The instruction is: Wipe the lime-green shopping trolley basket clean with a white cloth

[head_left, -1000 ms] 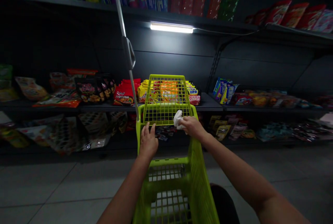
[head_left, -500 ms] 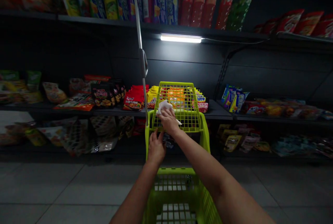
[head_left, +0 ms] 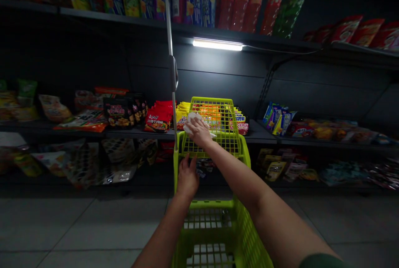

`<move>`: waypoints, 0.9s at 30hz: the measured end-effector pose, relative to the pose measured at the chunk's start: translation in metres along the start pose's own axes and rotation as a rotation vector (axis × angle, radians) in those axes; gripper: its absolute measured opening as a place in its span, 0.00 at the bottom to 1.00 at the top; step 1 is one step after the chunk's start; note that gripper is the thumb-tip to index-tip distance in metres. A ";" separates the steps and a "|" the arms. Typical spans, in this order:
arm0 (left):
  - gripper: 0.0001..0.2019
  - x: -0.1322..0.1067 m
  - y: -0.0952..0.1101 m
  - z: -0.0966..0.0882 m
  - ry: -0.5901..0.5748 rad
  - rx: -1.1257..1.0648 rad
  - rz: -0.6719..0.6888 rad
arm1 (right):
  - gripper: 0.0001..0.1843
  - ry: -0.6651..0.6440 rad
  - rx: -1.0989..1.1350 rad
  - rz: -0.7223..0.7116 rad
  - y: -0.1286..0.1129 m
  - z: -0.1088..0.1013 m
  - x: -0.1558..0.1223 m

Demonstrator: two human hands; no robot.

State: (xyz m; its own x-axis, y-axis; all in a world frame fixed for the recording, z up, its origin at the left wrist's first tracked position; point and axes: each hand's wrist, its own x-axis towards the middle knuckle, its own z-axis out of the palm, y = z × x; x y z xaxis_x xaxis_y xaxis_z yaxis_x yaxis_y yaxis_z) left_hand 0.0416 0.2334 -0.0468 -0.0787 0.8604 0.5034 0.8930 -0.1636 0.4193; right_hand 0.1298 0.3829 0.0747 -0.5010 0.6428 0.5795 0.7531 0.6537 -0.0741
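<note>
A lime-green shopping cart [head_left: 243, 239] stands in front of me, its mesh flap [head_left: 222, 135] raised at the far end. My right hand [head_left: 198, 131] presses a white cloth [head_left: 190, 121] against the upper left part of that flap, fingers closed over it. My left hand [head_left: 187, 175] rests on the cart's left rim just below the flap, fingers curled against the frame. A metal pole [head_left: 171, 52] rises from the cart's left corner.
Dark shelves [head_left: 131, 133] run across behind the cart, stocked with snack packets: red and yellow packs [head_left: 158, 118] right behind the flap, blue packs [head_left: 276, 116] to the right. A light strip [head_left: 217, 44] glows under the upper shelf. Grey tiled floor [head_left: 77, 226] spreads to both sides.
My right hand has carried the cloth from the flap's lower right corner across to its upper left. My left hand stays on the left rim. The view has shifted slightly.
</note>
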 end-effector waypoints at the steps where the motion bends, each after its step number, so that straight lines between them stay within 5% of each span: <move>1: 0.33 0.001 -0.001 -0.001 0.001 0.004 -0.001 | 0.28 -0.047 0.010 -0.097 -0.001 0.003 -0.012; 4: 0.29 0.002 -0.004 -0.002 -0.021 0.023 0.003 | 0.25 -0.192 0.108 -0.365 -0.005 0.004 -0.051; 7: 0.28 0.002 -0.004 0.000 -0.050 0.045 -0.019 | 0.25 -0.235 0.124 -0.423 -0.008 -0.004 -0.062; 12: 0.35 0.000 -0.002 0.008 -0.018 0.019 0.028 | 0.16 0.044 -0.123 -0.354 -0.008 -0.017 0.003; 16: 0.35 0.003 -0.002 0.008 -0.069 -0.007 -0.012 | 0.16 0.013 -0.356 -0.353 0.015 -0.029 0.052; 23: 0.34 0.007 0.001 0.000 -0.057 -0.020 -0.036 | 0.20 0.042 -0.463 0.015 0.101 -0.082 0.020; 27: 0.34 0.006 0.007 0.002 -0.053 -0.033 -0.037 | 0.19 0.190 -0.359 0.304 0.106 -0.090 0.018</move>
State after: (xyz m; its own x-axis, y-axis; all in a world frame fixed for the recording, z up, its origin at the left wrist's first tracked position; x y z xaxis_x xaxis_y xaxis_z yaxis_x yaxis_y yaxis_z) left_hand 0.0482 0.2380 -0.0426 -0.0868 0.8902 0.4471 0.8748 -0.1466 0.4617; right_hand 0.2389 0.4283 0.1501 -0.1751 0.6768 0.7150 0.9687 0.2484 0.0021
